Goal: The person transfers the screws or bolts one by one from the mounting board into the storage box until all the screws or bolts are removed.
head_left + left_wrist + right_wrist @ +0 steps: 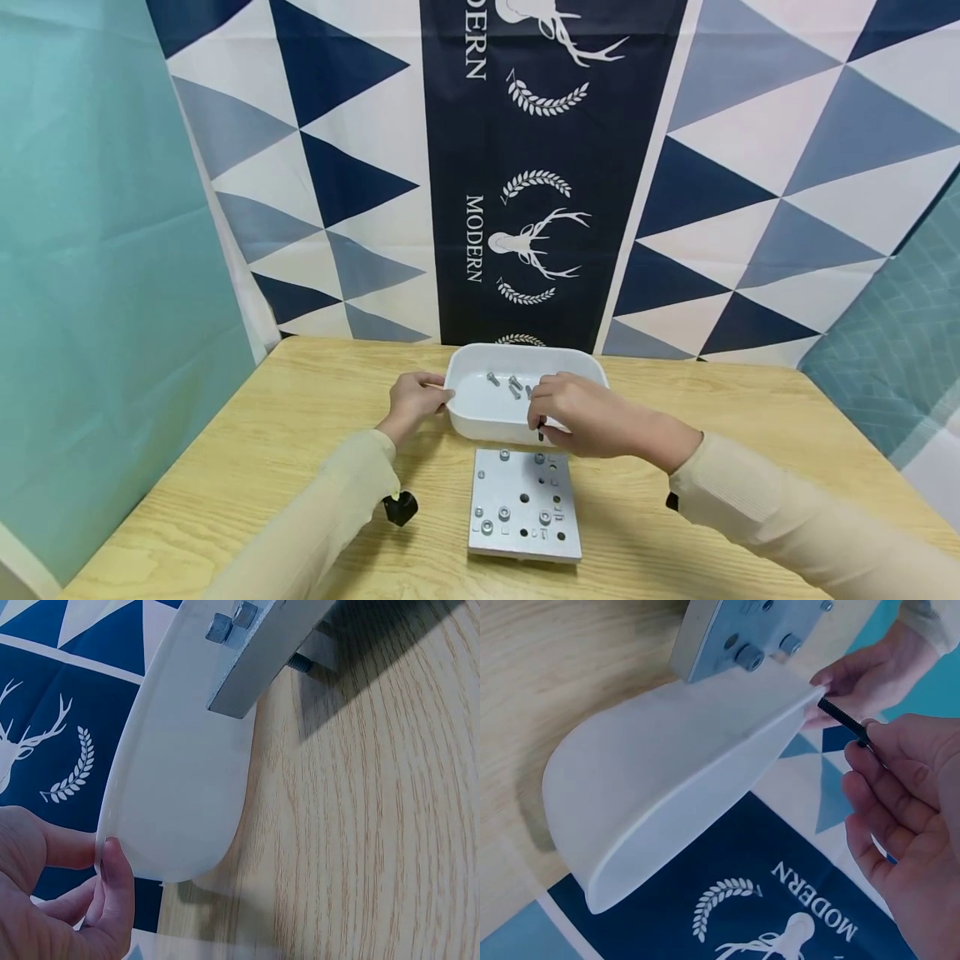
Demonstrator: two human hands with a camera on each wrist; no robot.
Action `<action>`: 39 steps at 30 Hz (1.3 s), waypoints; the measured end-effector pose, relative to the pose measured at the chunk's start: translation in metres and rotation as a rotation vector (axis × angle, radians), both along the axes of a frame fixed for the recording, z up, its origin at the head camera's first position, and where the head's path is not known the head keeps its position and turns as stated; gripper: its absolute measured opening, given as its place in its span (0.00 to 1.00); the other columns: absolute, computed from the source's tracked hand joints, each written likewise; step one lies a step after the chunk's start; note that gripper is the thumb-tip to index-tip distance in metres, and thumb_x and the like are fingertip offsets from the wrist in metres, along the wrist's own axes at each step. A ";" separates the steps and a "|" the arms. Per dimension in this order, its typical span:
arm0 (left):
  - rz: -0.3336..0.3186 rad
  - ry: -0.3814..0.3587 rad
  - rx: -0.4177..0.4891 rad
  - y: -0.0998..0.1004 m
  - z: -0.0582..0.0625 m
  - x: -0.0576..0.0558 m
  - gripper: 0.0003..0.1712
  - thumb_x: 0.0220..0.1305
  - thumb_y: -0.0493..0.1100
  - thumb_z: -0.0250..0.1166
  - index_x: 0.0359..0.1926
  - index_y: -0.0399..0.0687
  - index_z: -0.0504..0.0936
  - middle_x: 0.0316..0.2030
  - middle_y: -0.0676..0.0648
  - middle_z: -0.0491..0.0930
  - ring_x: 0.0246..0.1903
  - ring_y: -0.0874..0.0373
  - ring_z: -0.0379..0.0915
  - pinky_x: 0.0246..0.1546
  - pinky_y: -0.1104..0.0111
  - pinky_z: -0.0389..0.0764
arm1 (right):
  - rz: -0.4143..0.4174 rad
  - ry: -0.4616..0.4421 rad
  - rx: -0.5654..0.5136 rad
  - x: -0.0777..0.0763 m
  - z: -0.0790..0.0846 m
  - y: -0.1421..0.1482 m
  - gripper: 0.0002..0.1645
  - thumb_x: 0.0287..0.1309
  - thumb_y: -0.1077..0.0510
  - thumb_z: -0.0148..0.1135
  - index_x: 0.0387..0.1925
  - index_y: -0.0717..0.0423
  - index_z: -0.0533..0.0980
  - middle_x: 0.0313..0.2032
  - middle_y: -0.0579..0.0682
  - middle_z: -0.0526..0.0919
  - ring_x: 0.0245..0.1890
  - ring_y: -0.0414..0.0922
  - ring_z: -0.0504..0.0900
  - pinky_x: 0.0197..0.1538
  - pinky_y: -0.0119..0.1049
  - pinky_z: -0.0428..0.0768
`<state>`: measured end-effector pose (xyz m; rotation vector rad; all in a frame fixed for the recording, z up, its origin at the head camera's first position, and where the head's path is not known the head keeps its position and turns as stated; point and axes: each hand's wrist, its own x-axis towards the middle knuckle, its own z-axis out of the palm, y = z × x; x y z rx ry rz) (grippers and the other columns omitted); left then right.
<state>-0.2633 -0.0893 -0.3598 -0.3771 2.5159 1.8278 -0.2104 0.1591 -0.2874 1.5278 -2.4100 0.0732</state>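
A white plastic tub [483, 427] sits at the back of the table, with several small bolts [515, 385] lying on its bottom. My left hand [414, 400] pinches the tub's left rim between thumb and fingers, as the left wrist view shows closely. Over the tub's front right side, my right hand [581, 414] pinches a black threaded bolt [842, 720] between thumb and index finger, its threaded end pointing away from the fingertips. In front of the tub lies a silver metal plate [498, 487] with holes, and several socket-head bolts [504, 513] stand in it.
The wooden table [300, 475] reaches back to a hanging patterned cloth [525, 167]. A teal panel [112, 250] stands along the left, another teal surface [907, 333] on the right. A black object [401, 507] shows by the left wrist.
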 end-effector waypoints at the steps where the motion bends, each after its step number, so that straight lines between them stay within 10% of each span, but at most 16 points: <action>1: 0.001 -0.003 0.004 0.000 0.000 0.000 0.15 0.58 0.35 0.69 0.47 0.35 0.84 0.45 0.35 0.83 0.33 0.54 0.85 0.44 0.61 0.89 | -0.001 -0.001 0.005 -0.003 0.001 0.000 0.08 0.48 0.66 0.70 0.29 0.51 0.82 0.28 0.41 0.82 0.32 0.36 0.74 0.39 0.33 0.79; 39: -0.009 -0.001 -0.021 -0.002 -0.003 -0.004 0.16 0.58 0.35 0.69 0.48 0.35 0.83 0.42 0.36 0.85 0.27 0.61 0.80 0.43 0.64 0.89 | -0.256 -0.268 0.072 -0.084 0.026 -0.009 0.08 0.55 0.68 0.63 0.33 0.54 0.85 0.34 0.48 0.88 0.35 0.43 0.82 0.42 0.35 0.86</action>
